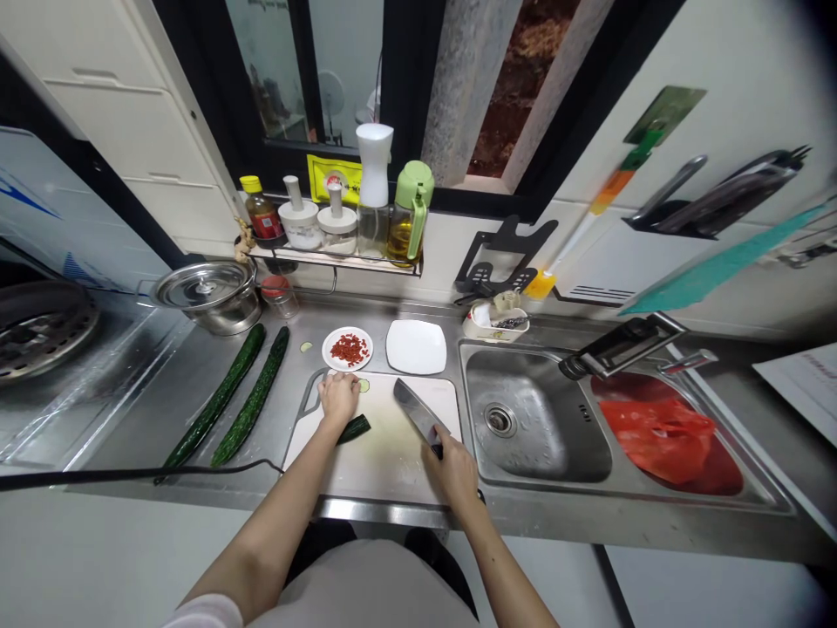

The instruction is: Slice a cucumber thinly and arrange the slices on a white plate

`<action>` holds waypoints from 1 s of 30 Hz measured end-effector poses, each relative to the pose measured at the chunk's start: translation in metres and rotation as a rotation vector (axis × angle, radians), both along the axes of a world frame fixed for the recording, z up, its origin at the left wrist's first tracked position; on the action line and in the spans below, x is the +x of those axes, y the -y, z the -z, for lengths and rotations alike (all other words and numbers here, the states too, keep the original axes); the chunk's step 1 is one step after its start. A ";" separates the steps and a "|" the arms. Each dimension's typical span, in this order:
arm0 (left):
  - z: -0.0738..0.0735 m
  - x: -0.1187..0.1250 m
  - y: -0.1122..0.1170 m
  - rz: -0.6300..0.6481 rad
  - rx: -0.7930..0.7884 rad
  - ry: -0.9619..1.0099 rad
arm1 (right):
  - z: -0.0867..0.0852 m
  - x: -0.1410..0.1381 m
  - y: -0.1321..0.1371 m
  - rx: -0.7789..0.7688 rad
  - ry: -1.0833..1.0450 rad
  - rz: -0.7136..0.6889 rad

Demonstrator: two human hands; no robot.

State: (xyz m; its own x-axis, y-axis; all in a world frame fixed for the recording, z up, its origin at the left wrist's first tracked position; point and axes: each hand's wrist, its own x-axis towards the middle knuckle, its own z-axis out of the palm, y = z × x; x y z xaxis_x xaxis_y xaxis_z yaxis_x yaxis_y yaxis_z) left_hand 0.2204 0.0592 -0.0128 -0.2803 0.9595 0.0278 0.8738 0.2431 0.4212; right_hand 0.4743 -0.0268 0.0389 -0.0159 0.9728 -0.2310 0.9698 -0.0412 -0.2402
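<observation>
My right hand (456, 471) grips the black handle of a kitchen knife (418, 410), its broad blade angled up and left over the white cutting board (392, 475). At the board's upper left, my left hand (340, 398) has its fingers curled down and closed; what they hold, if anything, is hidden. Right beside those fingers lies a pale cucumber slice (364, 385). A short cut piece of cucumber (354, 428) rests on the board, partly behind my left wrist. Two whole cucumbers (219, 397) lie on the counter to the left.
Beyond the board stand a small plate of red berries (349, 349) and a white square plate (416, 347). Another slice (306, 347) lies left of them. A sink (536, 419) is at right, a lidded pot (215, 296) at left. A black cable (131, 477) crosses the front left.
</observation>
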 end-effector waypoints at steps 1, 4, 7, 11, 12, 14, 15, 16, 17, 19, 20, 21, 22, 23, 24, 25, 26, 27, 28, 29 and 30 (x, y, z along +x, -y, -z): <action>0.000 -0.001 0.002 0.004 0.001 -0.008 | 0.000 0.000 0.000 -0.001 -0.001 0.001; 0.002 -0.004 0.006 0.034 0.002 -0.022 | -0.001 -0.001 0.001 -0.004 -0.011 0.004; 0.003 -0.007 0.009 0.059 0.001 -0.027 | 0.000 -0.001 0.001 0.001 -0.029 0.012; 0.002 -0.007 0.008 0.071 0.005 -0.018 | -0.001 -0.003 0.002 0.001 -0.073 0.004; 0.001 -0.007 0.008 0.072 0.005 -0.012 | -0.002 -0.004 0.001 -0.004 -0.084 0.004; -0.001 -0.008 0.009 0.061 0.000 0.002 | -0.003 -0.006 0.001 -0.025 -0.085 0.015; -0.002 -0.009 0.011 0.047 -0.004 0.008 | -0.004 -0.006 0.001 -0.042 -0.075 0.027; -0.004 -0.011 0.013 0.029 -0.008 0.013 | -0.005 -0.007 0.001 -0.059 -0.060 0.044; -0.005 -0.013 0.017 0.010 -0.010 0.017 | -0.006 -0.008 0.000 -0.075 -0.045 0.058; -0.006 -0.018 0.025 -0.021 -0.007 0.027 | -0.006 -0.008 0.000 -0.094 -0.029 0.081; -0.006 -0.020 0.030 -0.026 -0.004 0.034 | -0.006 -0.007 0.000 -0.097 -0.033 0.085; -0.006 -0.022 0.036 -0.023 0.002 0.045 | -0.005 -0.007 -0.001 -0.101 -0.042 0.087; -0.006 -0.024 0.042 -0.010 0.009 0.060 | -0.004 -0.006 -0.001 -0.105 -0.058 0.085; -0.006 -0.025 0.048 0.011 0.017 0.080 | -0.003 -0.005 -0.001 -0.109 -0.076 0.080; -0.005 -0.026 0.054 0.040 0.028 0.105 | -0.002 -0.005 -0.001 -0.111 -0.095 0.073; -0.005 -0.026 0.059 0.077 0.040 0.132 | -0.001 -0.004 -0.001 -0.112 -0.110 0.067; -0.004 -0.025 0.064 0.118 0.055 0.159 | -0.001 -0.004 -0.001 -0.110 -0.120 0.060; -0.004 -0.024 0.069 0.165 0.070 0.182 | -0.001 -0.004 -0.001 -0.108 -0.123 0.053; -0.004 -0.023 0.073 0.213 0.086 0.203 | -0.001 -0.004 -0.001 -0.106 -0.121 0.048; -0.004 -0.021 0.076 0.261 0.100 0.218 | -0.002 -0.005 -0.001 -0.107 -0.114 0.044; -0.003 -0.020 0.079 0.304 0.111 0.228 | -0.003 -0.006 -0.001 -0.112 -0.105 0.039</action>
State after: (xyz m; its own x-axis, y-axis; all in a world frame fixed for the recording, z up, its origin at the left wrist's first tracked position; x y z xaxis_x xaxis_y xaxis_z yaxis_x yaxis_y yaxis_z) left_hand 0.2008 -0.0198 -0.0096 0.0056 0.9944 0.1056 0.7796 -0.0704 0.6223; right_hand 0.4679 -0.0253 0.0418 -0.0082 0.9413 -0.3375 0.9368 -0.1108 -0.3318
